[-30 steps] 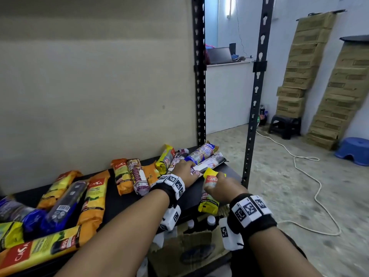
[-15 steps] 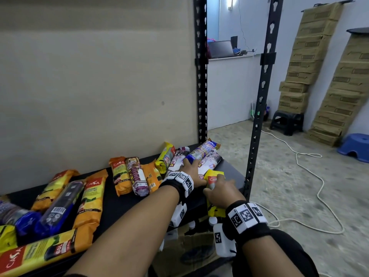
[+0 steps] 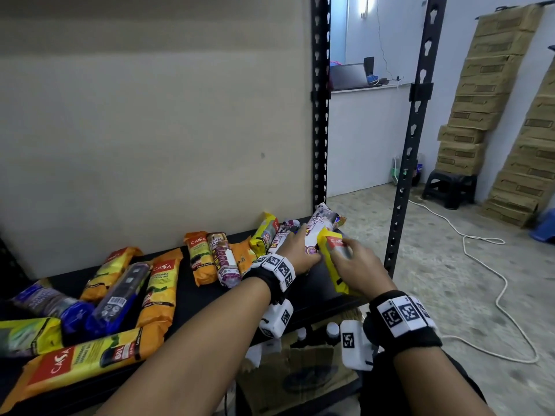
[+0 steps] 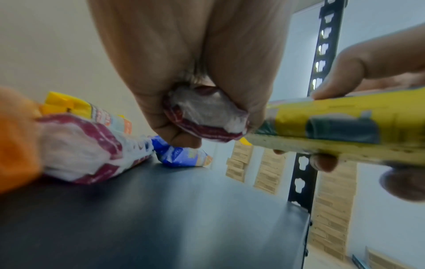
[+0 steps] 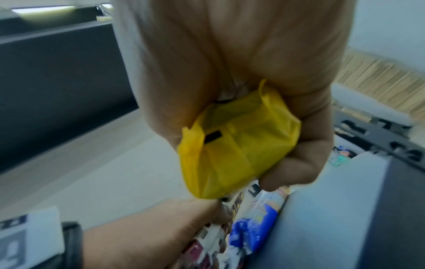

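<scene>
Far-right end of the black shelf board (image 3: 204, 298), beside the black perforated upright post (image 3: 411, 163).

Left hand (image 3: 300, 250) – fingers and thumb curled round the near end of a white-and-maroon plastic-wrapped roll pack (image 3: 319, 232). The pack points away and up to the right. In the left wrist view its gripped end is clear of the board.

Right hand (image 3: 357, 268) – closed round a yellow plastic-wrapped roll pack (image 3: 332, 259), thumb on top and fingers underneath. This pack is also held off the shelf, just right of the white-and-maroon one. Its far end lies against that pack (the wrist views show the wrappers meeting, though both are blurred).

Under the two held packs a blue-and-white wrapped pack (image 4: 181, 154) lies on the board. Another white-and-maroon pack (image 4: 92, 145) lies to its left.

Further left, orange, yellow and dark blue packs lie scattered flat across the shelf, some overlapping.

Right of the post: concrete floor with a white cable (image 3: 495, 274) looping across it. Flat cardboard boxes (image 3: 486, 85) are stacked against the far wall.
</scene>
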